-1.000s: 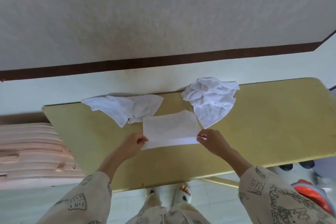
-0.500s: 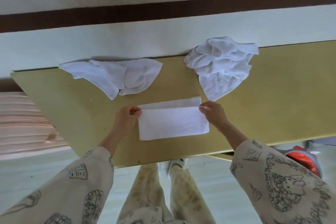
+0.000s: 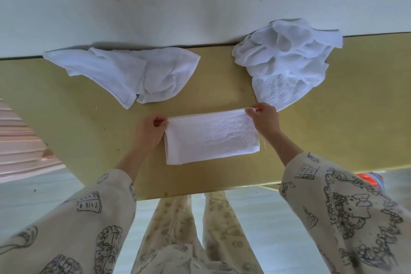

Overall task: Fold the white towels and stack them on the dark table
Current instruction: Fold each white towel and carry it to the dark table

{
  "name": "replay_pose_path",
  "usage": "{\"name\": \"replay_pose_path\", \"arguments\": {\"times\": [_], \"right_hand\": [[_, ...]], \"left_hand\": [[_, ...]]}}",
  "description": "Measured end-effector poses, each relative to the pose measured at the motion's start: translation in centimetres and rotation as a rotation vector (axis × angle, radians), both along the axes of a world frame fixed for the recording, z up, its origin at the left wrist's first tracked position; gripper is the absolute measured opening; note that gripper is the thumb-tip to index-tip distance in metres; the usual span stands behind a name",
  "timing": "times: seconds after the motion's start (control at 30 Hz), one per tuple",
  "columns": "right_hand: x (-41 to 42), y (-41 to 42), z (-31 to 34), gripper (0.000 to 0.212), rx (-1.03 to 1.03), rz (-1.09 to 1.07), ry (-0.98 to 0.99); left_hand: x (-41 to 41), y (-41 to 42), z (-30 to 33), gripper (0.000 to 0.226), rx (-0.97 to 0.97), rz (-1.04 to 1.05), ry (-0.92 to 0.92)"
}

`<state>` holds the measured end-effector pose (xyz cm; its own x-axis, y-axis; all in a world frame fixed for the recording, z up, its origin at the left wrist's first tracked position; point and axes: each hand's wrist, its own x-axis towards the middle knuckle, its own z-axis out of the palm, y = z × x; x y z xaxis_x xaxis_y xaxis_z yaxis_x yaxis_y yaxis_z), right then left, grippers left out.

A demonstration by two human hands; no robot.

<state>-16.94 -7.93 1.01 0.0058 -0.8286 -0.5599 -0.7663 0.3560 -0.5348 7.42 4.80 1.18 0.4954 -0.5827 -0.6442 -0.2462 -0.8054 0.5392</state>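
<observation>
A white towel (image 3: 211, 138), folded in half into a flat rectangle, lies on the yellowish table (image 3: 66, 109) in front of me. My left hand (image 3: 150, 132) pinches its far left corner. My right hand (image 3: 264, 121) pinches its far right corner. Both layers' edges meet along the far side between my hands. A loose white towel (image 3: 131, 73) lies spread at the back left. A crumpled white towel (image 3: 287, 60) sits at the back right, just beyond my right hand.
The table's far edge runs along a pale wall (image 3: 155, 18). Its near edge is close to my legs (image 3: 195, 229). Pinkish stacked slats (image 3: 20, 144) stand at the left, and a red object (image 3: 369, 179) shows under the right side.
My hands carried the towel's near edge up and over to the far edge, folding it in half. The camera tilted down and closer to the table.
</observation>
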Motion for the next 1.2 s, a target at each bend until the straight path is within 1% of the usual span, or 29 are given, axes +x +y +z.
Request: {"name": "replay_pose_path", "arguments": {"times": [0.37, 0.6, 0.73, 1.03, 1.13, 1.17, 1.2], "right_hand": [[-0.2, -0.2, -0.6, 0.022, -0.008, 0.058, 0.029], [-0.1, -0.1, -0.7, 0.025, -0.033, 0.114, 0.073], [0.0, -0.1, -0.9, 0.026, -0.023, 0.107, 0.083], [0.1, 0.0, -0.8, 0.026, -0.029, 0.091, 0.074], [0.2, 0.6, -0.3, 0.027, -0.107, 0.068, 0.024], [0.2, 1.0, -0.1, 0.028, -0.175, 0.071, 0.024], [0.1, 1.5, 0.1, 0.03, -0.26, 0.092, 0.038]], "left_hand": [[0.6, -0.2, -0.5, 0.016, -0.001, -0.028, 0.007], [0.4, -0.4, -0.5, 0.01, -0.047, -0.029, -0.05], [0.2, -0.4, -0.8, 0.012, -0.036, -0.025, -0.08], [-0.3, -0.4, -0.8, 0.008, -0.053, -0.008, -0.085], [-0.6, -0.3, -0.2, 0.016, -0.04, 0.058, -0.112], [-0.7, -0.2, 0.1, 0.02, -0.048, 0.058, -0.168], [-0.9, 0.1, 0.4, 0.022, -0.066, 0.007, -0.284]]}}
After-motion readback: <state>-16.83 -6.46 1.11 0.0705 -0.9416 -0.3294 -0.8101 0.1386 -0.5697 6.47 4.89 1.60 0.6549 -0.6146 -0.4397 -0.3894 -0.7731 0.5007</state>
